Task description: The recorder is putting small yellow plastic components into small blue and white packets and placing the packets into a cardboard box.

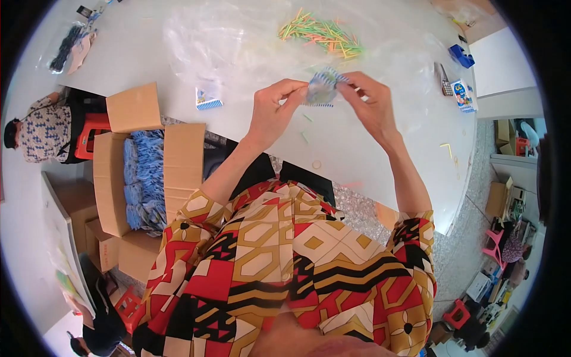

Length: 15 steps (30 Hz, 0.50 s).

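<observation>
Above the white table, my left hand [275, 112] and my right hand [372, 106] pinch a small clear plastic packet [324, 86] with blue-and-white striped edges between them. The left thumb and fingers close on its left side, the right ones on its upper right. What lies inside the packet is blurred. A similar packet [208, 99] lies flat on the table, left of my left hand. Beyond my hands is a heap of thin coloured sticks [321, 37], green, yellow and orange. Two loose green sticks [306, 128] lie below the packet.
An open cardboard box [184, 172] full of blue packets [144, 172] stands at my left. Clear plastic sheeting [205, 41] covers the far table [357, 163]. A blue tape dispenser [461, 56] and a small printed box [463, 96] sit at the right edge. Other people sit nearby.
</observation>
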Each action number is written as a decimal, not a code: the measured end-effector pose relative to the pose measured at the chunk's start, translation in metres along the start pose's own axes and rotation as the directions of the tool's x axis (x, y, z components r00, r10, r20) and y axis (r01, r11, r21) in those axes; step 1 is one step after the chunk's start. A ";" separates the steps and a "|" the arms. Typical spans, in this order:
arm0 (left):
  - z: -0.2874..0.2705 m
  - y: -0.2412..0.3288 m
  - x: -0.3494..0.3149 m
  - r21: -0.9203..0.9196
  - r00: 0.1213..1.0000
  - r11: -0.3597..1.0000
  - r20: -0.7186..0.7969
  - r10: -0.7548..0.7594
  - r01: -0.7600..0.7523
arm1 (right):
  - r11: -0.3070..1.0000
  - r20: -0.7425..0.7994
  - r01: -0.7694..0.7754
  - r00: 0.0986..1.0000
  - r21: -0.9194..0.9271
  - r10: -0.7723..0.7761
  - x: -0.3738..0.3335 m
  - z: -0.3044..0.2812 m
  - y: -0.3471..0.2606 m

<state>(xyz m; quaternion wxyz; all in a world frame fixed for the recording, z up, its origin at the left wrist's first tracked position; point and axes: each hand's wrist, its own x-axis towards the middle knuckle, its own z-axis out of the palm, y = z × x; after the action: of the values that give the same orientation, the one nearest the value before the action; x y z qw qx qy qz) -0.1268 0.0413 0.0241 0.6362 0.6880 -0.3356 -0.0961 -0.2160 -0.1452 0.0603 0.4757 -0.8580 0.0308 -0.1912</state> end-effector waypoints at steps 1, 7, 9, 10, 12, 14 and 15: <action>0.000 -0.003 0.000 -0.022 1.000 1.000 0.017 -0.020 0.020 | 1.000 0.004 -0.003 1.000 -0.003 0.003 -0.004 0.001 0.000; -0.011 -0.006 -0.012 -0.204 0.999 0.979 -0.037 -0.009 0.001 | 0.985 0.100 -0.167 0.982 0.046 0.162 -0.004 0.018 -0.007; -0.018 -0.007 -0.018 -0.135 1.000 0.991 0.025 0.017 -0.013 | 0.981 0.152 -0.179 0.974 0.080 0.166 -0.009 0.025 -0.013; -0.022 -0.006 -0.022 -0.113 0.997 0.994 0.071 0.006 0.002 | 0.973 0.167 -0.200 0.969 0.117 0.179 -0.012 0.027 -0.019; -0.030 -0.002 -0.029 -0.144 0.998 0.988 0.049 -0.048 0.055 | 0.969 0.230 -0.201 0.959 0.143 0.165 -0.015 0.028 -0.016; -0.045 0.003 -0.035 -0.182 0.995 0.979 0.042 -0.089 0.095 | 0.965 0.275 -0.204 0.949 0.162 0.154 -0.011 0.035 -0.018; -0.057 0.007 -0.040 -0.096 0.996 0.992 0.021 -0.083 0.085 | 0.955 0.268 -0.221 0.949 0.199 0.164 -0.010 0.039 -0.021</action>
<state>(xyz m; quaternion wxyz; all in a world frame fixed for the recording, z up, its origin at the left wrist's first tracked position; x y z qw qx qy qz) -0.1281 0.1108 0.0290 0.6613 0.6691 -0.3067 -0.1448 -0.2135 -0.0998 0.0562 0.5870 -0.8081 0.0329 -0.0369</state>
